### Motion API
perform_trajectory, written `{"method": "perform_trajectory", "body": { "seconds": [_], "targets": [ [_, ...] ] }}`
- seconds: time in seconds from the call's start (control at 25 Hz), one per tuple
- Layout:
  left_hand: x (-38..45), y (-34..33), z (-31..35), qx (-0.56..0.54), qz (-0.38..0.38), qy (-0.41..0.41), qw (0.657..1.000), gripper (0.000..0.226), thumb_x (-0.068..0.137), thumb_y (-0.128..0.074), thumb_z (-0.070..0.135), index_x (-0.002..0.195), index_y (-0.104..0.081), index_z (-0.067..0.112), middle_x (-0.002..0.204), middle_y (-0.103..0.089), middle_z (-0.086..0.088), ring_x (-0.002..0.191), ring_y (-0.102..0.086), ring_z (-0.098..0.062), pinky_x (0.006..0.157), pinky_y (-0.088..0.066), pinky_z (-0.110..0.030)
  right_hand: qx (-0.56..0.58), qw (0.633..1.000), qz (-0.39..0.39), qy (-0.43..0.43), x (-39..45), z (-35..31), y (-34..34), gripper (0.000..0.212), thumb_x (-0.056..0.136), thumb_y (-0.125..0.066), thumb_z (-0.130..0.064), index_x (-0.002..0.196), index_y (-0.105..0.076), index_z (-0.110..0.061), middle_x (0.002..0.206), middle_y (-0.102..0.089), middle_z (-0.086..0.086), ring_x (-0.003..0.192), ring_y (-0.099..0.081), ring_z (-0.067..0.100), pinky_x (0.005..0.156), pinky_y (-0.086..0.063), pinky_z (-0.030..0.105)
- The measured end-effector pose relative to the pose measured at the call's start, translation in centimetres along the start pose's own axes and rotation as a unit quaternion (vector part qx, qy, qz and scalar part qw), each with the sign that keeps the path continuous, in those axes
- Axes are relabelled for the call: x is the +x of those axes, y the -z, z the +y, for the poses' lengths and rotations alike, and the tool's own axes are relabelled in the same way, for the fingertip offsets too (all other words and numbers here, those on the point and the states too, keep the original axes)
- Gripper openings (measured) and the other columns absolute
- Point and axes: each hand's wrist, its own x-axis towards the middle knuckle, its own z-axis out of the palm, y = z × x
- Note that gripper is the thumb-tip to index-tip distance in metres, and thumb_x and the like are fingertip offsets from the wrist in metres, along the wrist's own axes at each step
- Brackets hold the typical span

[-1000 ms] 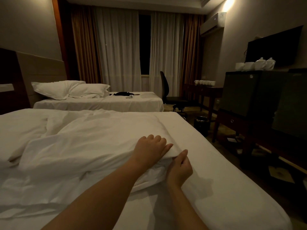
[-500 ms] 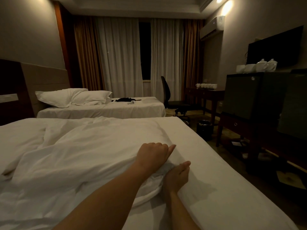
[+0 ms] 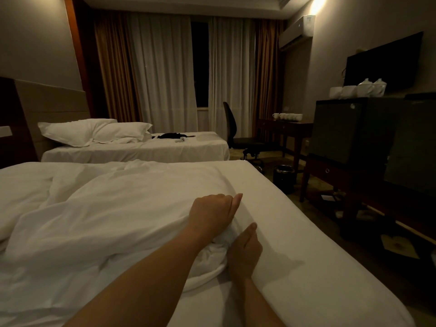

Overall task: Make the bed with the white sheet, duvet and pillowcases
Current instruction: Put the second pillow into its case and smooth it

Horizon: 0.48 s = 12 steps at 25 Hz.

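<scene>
A crumpled white duvet (image 3: 113, 220) lies heaped across the near bed, over the smooth white sheet (image 3: 295, 232) that covers the mattress. My left hand (image 3: 213, 212) grips the duvet's right edge from above, fingers curled into the fabric. Just below it, my right hand (image 3: 244, 252) holds a bunched fold of the same edge, its fingers tucked under the cloth. Two white pillows (image 3: 94, 132) rest at the head of the far bed.
The far bed (image 3: 141, 152) carries a dark item and a small white one. A black office chair (image 3: 236, 135), a wooden desk with cups (image 3: 286, 125), a bin (image 3: 284, 178) and a dark cabinet (image 3: 354, 128) under a TV line the right side.
My left hand has curled tighter on the duvet edge, and my right hand has slid under the bunched fold. The view has tilted slightly downward.
</scene>
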Motion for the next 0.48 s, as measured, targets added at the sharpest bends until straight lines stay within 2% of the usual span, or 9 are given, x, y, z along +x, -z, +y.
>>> {"method": "perform_trajectory", "body": {
  "seconds": [0.16, 0.24, 0.32, 0.4, 0.48],
  "targets": [
    [0.1, 0.9, 0.0, -0.005, 0.005, -0.045, 0.999, 0.053, 0.102, -0.034, 0.047, 0.055, -0.040, 0.023, 0.048, -0.040, 0.005, 0.039, -0.035, -0.016, 0.046, -0.018, -0.022, 0.069, 0.997, 0.044, 0.015, 0.0, -0.1, -0.3, 0.057, 0.106, -0.024, -0.046, 0.092, -0.062, -0.006, 0.087, -0.067, 0.010, 0.079, -0.063, 0.022, 0.079, -0.053, 0.038],
    [-0.1, 0.8, 0.0, 0.007, -0.004, -0.062, 0.998, 0.057, 0.102, -0.034, 0.047, 0.053, -0.045, 0.021, 0.047, -0.044, 0.004, 0.038, -0.037, -0.016, 0.048, -0.012, -0.021, 0.108, 0.992, 0.064, -0.019, -0.1, -0.4, -0.8, 0.061, 0.107, -0.024, -0.048, 0.096, -0.064, -0.003, 0.090, -0.068, 0.008, 0.080, -0.062, 0.019, 0.080, -0.052, 0.035],
    [-0.2, 0.6, 0.0, 0.018, -0.017, -0.069, 0.997, 0.061, 0.102, -0.032, 0.049, 0.049, -0.045, 0.022, 0.044, -0.040, 0.005, 0.036, -0.031, -0.014, 0.048, -0.009, -0.019, 0.111, 0.990, 0.071, -0.057, 0.2, -0.2, -1.3, 0.071, 0.105, -0.022, -0.054, 0.082, -0.062, -0.001, 0.078, -0.067, 0.011, 0.068, -0.060, 0.020, 0.070, -0.051, 0.032],
    [-0.1, 0.6, 0.1, 0.019, -0.018, -0.067, 0.997, 0.064, 0.102, -0.031, 0.050, 0.046, -0.042, 0.022, 0.041, -0.036, 0.006, 0.035, -0.024, -0.014, 0.046, -0.014, -0.019, 0.104, 0.990, 0.052, -0.086, 0.9, -0.3, -1.1, 0.071, 0.105, -0.021, -0.053, 0.069, -0.059, -0.005, 0.067, -0.064, 0.010, 0.060, -0.058, 0.021, 0.061, -0.048, 0.028],
    [0.2, 0.6, 0.5, 0.022, -0.017, -0.062, 0.998, 0.066, 0.102, -0.030, 0.050, 0.044, -0.039, 0.022, 0.039, -0.035, 0.006, 0.034, -0.021, -0.013, 0.046, -0.014, -0.018, 0.103, 0.990, 0.036, -0.092, 1.6, 0.0, -0.4, 0.069, 0.105, -0.023, -0.052, 0.063, -0.055, -0.009, 0.063, -0.062, 0.009, 0.057, -0.057, 0.021, 0.059, -0.048, 0.027]
  ]
}}
